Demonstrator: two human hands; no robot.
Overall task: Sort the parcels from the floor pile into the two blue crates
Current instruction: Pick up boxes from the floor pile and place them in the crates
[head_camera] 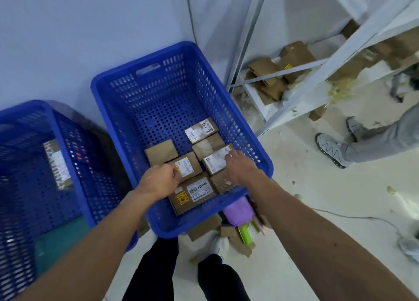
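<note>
Inside the blue crate [158,101], my left grip [158,180] pinches the brown parcel [189,166] by its edge; my right grip [240,168] rests open-fingered on the white-labelled parcel [215,162].

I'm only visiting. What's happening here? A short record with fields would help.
Crates: a central blue perforated plastic crate and a left blue perforated plastic crate
Central contents: about seven cardboard boxes
Left contents: a taped parcel
Left hand: fingers curled on a brown cardboard box with a small label
Right hand: rests on a cardboard box with a white top label
Floor pile: a purple soft parcel and cardboard pieces by the near rim
Bystander: grey-trousered legs, at the right
</note>
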